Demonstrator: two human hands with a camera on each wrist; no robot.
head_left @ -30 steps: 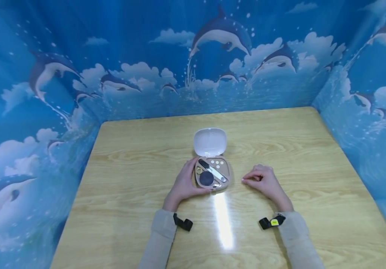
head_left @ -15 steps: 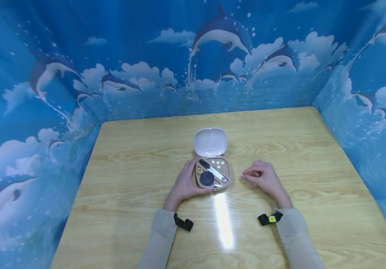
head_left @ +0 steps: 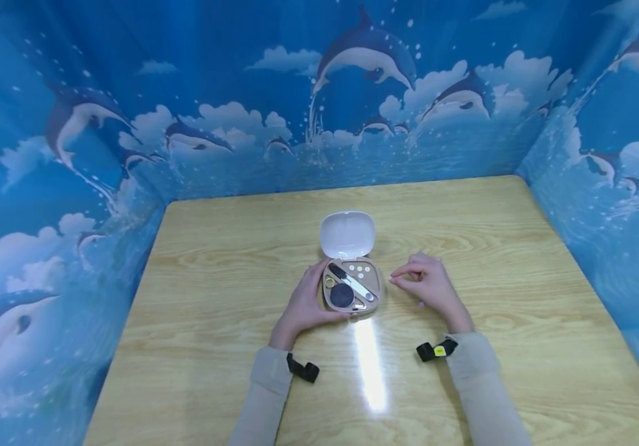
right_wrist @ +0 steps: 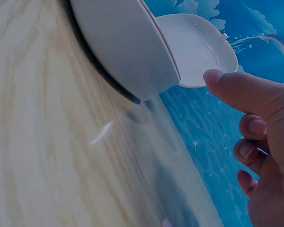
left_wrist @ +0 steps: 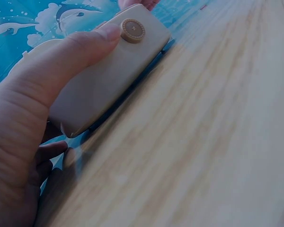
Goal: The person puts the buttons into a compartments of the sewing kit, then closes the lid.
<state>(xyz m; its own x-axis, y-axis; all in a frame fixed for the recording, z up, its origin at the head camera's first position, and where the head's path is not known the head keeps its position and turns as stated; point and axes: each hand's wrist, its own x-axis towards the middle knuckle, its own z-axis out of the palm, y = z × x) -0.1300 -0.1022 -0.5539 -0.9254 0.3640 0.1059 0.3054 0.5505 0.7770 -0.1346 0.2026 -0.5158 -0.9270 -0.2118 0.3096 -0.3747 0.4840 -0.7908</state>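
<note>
A beige sewing box (head_left: 375, 305) stands on the table with its white lid (head_left: 347, 234) tipped back open. My left hand (head_left: 304, 303) grips the box at its left side, thumb along the front beside a button-shaped clasp (left_wrist: 133, 30). Several white buttons (head_left: 360, 269) lie in the back right compartment. A black-and-white tool (head_left: 357, 287) lies diagonally, next to a dark round piece (head_left: 342, 295) and a gold-coloured ring (head_left: 330, 282). Right of the box, my right hand (head_left: 428, 285) pinches a small white piece (head_left: 391, 279) between thumb and forefinger; the right wrist view hides it behind the thumb.
A small pinkish piece (head_left: 421, 303) lies on the wooden table (head_left: 213, 260) below my right hand. Blue dolphin-print curtains (head_left: 275, 148) surround the table's back and sides. Each wrist wears a black camera strap.
My right hand has moved left and away from me, closer to the box, with the small white piece. The pinkish piece on the table has come into sight. My left hand stays put.
</note>
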